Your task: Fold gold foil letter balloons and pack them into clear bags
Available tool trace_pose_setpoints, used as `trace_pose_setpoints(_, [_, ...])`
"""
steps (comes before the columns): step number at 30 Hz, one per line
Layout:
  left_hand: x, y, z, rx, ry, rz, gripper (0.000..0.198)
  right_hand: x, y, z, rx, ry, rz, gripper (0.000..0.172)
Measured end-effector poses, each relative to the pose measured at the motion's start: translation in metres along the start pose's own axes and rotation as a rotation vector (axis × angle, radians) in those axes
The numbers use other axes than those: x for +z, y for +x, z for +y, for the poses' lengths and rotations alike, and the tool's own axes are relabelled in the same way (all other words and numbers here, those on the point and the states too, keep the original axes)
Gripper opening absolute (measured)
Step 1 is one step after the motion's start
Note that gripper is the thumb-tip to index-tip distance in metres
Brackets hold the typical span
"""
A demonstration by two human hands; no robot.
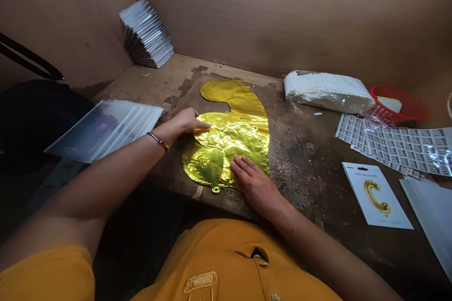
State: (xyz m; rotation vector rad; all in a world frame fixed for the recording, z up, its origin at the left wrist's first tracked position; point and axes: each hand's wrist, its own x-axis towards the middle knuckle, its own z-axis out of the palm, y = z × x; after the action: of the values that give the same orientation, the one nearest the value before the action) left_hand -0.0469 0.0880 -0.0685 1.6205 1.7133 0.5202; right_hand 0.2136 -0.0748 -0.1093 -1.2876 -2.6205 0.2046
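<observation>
A flat gold foil balloon [252, 117], curved at its far end and partly folded over itself, lies on the worn brown table in front of me. My left hand [189, 122] grips its left edge, thumb on top and the other fingers mostly hidden. Flat on the near right part of the foil rests my right hand [252, 181], fingers stretched out and pressing the surface. A small foil tab [215, 189] sticks out at the balloon's near edge.
To the left lie clear plastic sleeves [116, 127], below a leaning stack of silvery packs [146, 33]. On the right are a wrapped white bundle [328, 89], a red basket [416, 108], sticker sheets [395, 143], a foil balloon card [376, 197] and white sheets [431, 211].
</observation>
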Motion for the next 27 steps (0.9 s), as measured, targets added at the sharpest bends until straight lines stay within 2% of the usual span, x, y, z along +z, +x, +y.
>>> trace_pose_setpoints(3, [0.01, -0.007, 0.003, -0.034, -0.153, -0.115, 0.027, 0.003, 0.0, -0.002, 0.019, 0.014, 0.006, 0.047])
trace_pose_setpoints(5, [0.012, -0.018, 0.012, 0.037, -0.236, -0.085, 0.023, -0.002, 0.0, -0.003, 0.033, 0.056, 0.025, 0.047])
trace_pose_setpoints(7, [0.004, -0.031, 0.03, 0.192, -0.313, 0.039, 0.022, -0.019, 0.001, 0.0, 0.039, 0.111, 0.098, 0.05])
trace_pose_setpoints(9, [-0.012, -0.048, 0.059, 0.448, -0.284, 0.275, 0.021, -0.048, 0.0, 0.005, 0.082, 0.133, 0.258, 0.057])
trace_pose_setpoints(11, [-0.032, -0.072, 0.09, 0.734, -0.071, 0.532, 0.019, -0.082, -0.004, 0.012, 0.169, 0.087, 0.45, 0.063])
trace_pose_setpoints(12, [-0.039, -0.084, 0.103, 0.853, 0.077, 0.596, 0.02, -0.098, -0.008, 0.015, 0.21, 0.047, 0.528, 0.064])
trace_pose_setpoints(13, [-0.043, -0.095, 0.113, 0.953, 0.203, 0.599, 0.022, -0.111, -0.011, 0.017, 0.24, 0.003, 0.59, 0.064])
trace_pose_setpoints(14, [-0.043, -0.104, 0.118, 1.048, 0.3, 0.563, 0.024, -0.12, -0.016, 0.018, 0.257, -0.036, 0.629, 0.063])
trace_pose_setpoints(16, [-0.028, -0.114, 0.114, 1.208, 0.45, 0.374, 0.027, -0.123, -0.024, 0.021, 0.263, -0.08, 0.646, 0.062])
trace_pose_setpoints(18, [0.0, -0.114, 0.093, 1.288, 0.548, 0.141, 0.028, -0.111, -0.032, 0.023, 0.255, -0.077, 0.587, 0.061])
trace_pose_setpoints(20, [0.032, -0.111, 0.064, 1.316, 0.6, -0.016, 0.025, -0.092, -0.04, 0.027, 0.242, -0.054, 0.459, 0.059])
trace_pose_setpoints(23, [0.064, -0.113, 0.029, 1.372, 0.622, -0.071, 0.023, -0.073, -0.048, 0.033, 0.188, -0.025, 0.22, 0.056])
trace_pose_setpoints(27, [0.069, -0.123, 0.011, 1.337, 0.545, -0.077, 0.027, -0.07, -0.045, 0.04, 0.029, 0.034, 0.012, 0.058])
